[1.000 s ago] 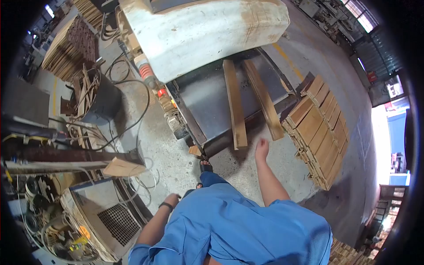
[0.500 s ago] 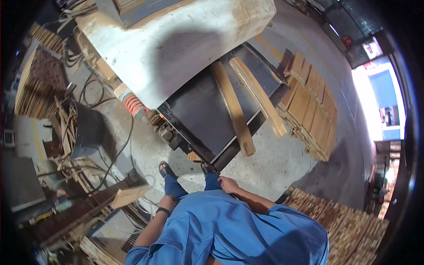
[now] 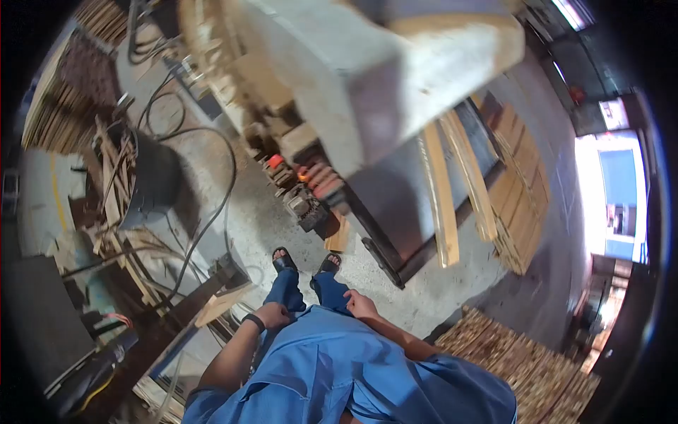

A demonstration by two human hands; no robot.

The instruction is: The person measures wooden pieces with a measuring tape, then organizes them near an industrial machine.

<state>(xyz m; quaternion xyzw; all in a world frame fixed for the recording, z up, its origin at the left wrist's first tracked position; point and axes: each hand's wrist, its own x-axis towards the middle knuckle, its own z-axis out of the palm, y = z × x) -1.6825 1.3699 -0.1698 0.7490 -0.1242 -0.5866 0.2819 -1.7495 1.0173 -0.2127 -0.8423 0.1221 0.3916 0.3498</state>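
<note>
My left hand [image 3: 274, 314], a dark band at its wrist, is closed at the side of my blue trousers [image 3: 330, 291]. The fingers of my right hand [image 3: 361, 304] are curled in against the other trouser leg, pinching its cloth. Both hands are at thigh height below the hem of my blue shirt [image 3: 339, 367]. Ahead to the right, two curved wooden pieces, one nearer [image 3: 441, 205] and one farther [image 3: 470, 177], lie apart on a dark metal table [image 3: 392, 205], well out of reach of either hand.
A large white machine [image 3: 452, 63] overhangs the table. Stacked boards [image 3: 524, 191] stand to the right, and piled wood strips [image 3: 515, 360] behind them. A dark bin [image 3: 152, 177] of scrap wood and a loose cable [image 3: 232, 169] are at the left. A small wood block [image 3: 337, 234] lies on the floor.
My view has turned left, so the table and curved pieces sit farther right. My feet stand farther from the table's corner. Both hands remain at my trousers.
</note>
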